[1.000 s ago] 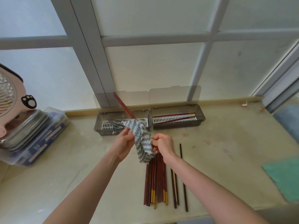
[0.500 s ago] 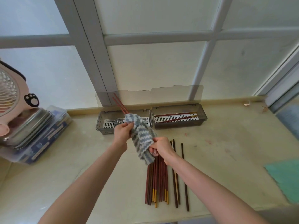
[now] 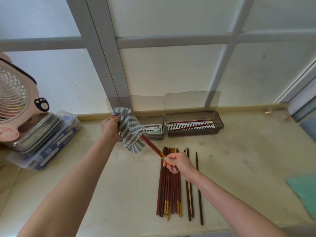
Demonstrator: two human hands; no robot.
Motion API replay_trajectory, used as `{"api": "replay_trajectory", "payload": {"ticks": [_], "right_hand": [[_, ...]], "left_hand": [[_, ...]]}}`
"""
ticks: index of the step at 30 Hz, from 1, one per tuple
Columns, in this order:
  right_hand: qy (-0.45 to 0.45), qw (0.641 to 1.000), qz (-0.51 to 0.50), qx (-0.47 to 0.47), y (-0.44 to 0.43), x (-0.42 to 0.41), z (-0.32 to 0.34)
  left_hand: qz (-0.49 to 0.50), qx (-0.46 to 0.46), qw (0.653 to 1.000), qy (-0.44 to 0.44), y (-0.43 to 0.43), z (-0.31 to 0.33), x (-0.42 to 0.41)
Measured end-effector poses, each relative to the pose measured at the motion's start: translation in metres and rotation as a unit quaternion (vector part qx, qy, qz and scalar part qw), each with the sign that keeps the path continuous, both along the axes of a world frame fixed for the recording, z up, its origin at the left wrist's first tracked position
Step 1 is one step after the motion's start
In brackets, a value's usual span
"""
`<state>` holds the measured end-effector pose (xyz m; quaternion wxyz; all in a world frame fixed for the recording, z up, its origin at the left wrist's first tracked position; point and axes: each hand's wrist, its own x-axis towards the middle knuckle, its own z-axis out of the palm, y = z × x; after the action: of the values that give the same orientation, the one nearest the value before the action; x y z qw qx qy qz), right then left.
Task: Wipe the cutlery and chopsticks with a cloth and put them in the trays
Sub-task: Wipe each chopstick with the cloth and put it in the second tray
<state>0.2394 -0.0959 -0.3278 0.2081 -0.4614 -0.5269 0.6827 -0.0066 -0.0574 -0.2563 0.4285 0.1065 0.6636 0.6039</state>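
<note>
Grey-and-white zigzag knitted cloth (image 3: 130, 132) is bunched in the left hand (image 3: 110, 126), whose grip is curled round it and round the far end of the red gold-tipped chopsticks (image 3: 150, 145) buried inside, seemingly a pair. Half a second ago both hands sat close together at the cloth. Now they are well apart, and a long stretch of red shaft lies bare between them. The right hand (image 3: 178, 163) pinches the gold end between thumb and fingertips, above the bundle of unwiped brown and red chopsticks (image 3: 169, 185) on the pale stone tabletop (image 3: 248, 168). That reads as one full wiping stroke nearly finished, so this pair looks ready for the right-hand grey plastic tray (image 3: 193, 133), where a few red chopsticks already lie. The left-hand grey plastic tray (image 3: 163, 129) holds metal cutlery. With the bundle still waiting, much of the job remains.
</note>
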Motion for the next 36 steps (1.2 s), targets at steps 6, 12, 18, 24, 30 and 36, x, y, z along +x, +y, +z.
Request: {"api": "replay_trajectory", "payload": {"ticks": [6, 12, 18, 24, 30, 36], "right_hand": [[-0.023, 0.999, -0.033, -0.015, 0.002, -0.003, -0.005], [0.025, 0.995, -0.059, -0.074, 0.000, -0.017, -0.003], [0.073, 0.981, -0.119, -0.134, 0.014, -0.033, 0.008], [0.102, 0.980, -0.077, -0.150, 0.010, -0.026, 0.006], [0.097, 0.990, -0.020, -0.096, 0.007, -0.021, -0.001], [0.103, 0.990, 0.070, -0.066, 0.005, 0.002, 0.003]], "left_hand": [[0.004, 0.010, 1.000, 0.024, -0.005, 0.000, 0.011], [-0.086, -0.003, 0.996, 0.018, -0.015, -0.015, 0.048], [-0.168, -0.021, 0.986, 0.000, -0.035, -0.037, 0.091], [-0.171, -0.036, 0.985, 0.013, -0.035, -0.043, 0.092], [-0.147, -0.061, 0.987, 0.009, -0.026, -0.042, 0.084], [-0.061, -0.027, 0.998, 0.011, 0.010, -0.011, 0.037]]}}
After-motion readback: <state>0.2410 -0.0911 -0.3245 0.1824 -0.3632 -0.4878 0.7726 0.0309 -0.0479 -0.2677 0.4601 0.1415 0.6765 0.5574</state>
